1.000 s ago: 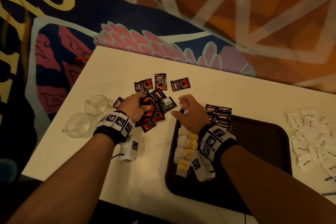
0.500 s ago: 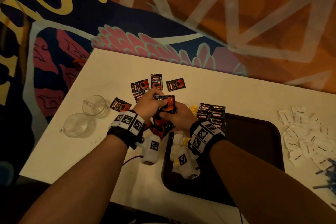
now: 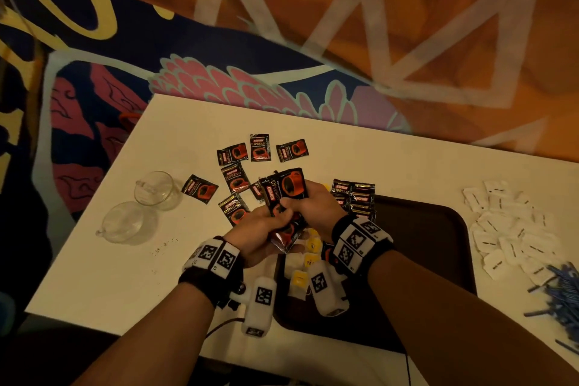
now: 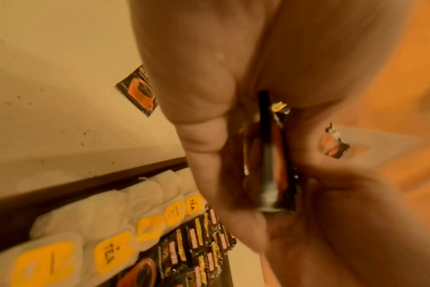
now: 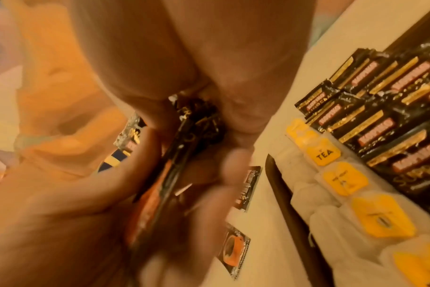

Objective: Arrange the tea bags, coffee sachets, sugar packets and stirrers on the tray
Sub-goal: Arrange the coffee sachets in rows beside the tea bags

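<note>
- Glossy black-and-orange foil coffee sachets (image 3: pixel 283 197), flat and rectangular, gathered edge-on into a stack (image 4: pixel 274 155) and gripped between both hands.
- Left hand (image 3: pixel 260 233) curled round the lower end of the stack; right hand (image 3: pixel 308 204) curled round its upper end, just beyond the left, fingers pressed to the printed face.
- Loose sachets (image 3: pixel 233 178) scattered flat on the smooth white table (image 3: pixel 125 260), just beyond and left of the left hand.
- Dark brown tray (image 3: pixel 438 244) with rounded corners, directly under and right of the right hand; near edge cut off behind the forearms.
- Soft white tea bags (image 3: pixel 310 251) with yellow tags in a row along the tray's left edge, mostly hidden below the right wrist; neat block of sachets (image 3: pixel 357 197) just right of the right hand.
- White paper sugar packets (image 3: pixel 507 226) well right of the right hand; thin blue stirrers (image 3: pixel 560 294) nearer, partly cut off at the frame edge.
- Two clear glass cups (image 3: pixel 141 207) well left of the left hand.
- Both wrist views blurred; number of sachets in the stack hard to make out.
</note>
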`<state>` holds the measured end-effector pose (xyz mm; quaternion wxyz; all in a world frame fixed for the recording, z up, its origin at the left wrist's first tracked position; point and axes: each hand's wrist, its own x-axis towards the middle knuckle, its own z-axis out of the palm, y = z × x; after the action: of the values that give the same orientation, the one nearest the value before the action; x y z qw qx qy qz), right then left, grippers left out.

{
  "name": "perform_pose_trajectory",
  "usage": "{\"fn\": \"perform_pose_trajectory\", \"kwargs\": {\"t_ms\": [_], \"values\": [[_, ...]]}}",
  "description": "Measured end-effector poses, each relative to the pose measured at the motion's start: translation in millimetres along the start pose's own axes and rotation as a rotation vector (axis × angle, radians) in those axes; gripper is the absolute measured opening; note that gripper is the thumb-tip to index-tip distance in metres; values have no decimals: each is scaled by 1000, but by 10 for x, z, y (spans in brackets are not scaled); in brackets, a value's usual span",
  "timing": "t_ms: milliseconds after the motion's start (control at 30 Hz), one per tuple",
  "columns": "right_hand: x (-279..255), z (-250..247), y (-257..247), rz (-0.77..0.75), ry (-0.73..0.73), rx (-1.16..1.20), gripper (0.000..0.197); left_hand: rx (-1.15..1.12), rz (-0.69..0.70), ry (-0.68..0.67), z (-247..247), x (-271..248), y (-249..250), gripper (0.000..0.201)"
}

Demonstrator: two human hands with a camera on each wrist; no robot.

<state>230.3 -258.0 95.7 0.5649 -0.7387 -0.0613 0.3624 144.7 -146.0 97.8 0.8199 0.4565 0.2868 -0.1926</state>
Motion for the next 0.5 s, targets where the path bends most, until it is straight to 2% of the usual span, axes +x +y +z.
{"fn": "perform_pose_trajectory", "kwargs": {"t_ms": [100,233,267,333,367,500], "values": [[-60,-55,14,29,-48,-9,19,66,-2,-18,42,-26,20,22],[-131,-81,-27,83,-140,141,15,158,16,-30,102,-33,53,19],[-134,-78,-28,77,-135,137,20,170,18,-24,116,-35,58,19],[-133,-78,-15,44,-95,76,39,180,33,-2,133,-29,60,19],[-135,-83,-9,24,-64,46,40,180,45,8,141,-33,59,17],[-162,-174,10,-22,99,36,20,172,82,-44,184,-88,56,14]]}}
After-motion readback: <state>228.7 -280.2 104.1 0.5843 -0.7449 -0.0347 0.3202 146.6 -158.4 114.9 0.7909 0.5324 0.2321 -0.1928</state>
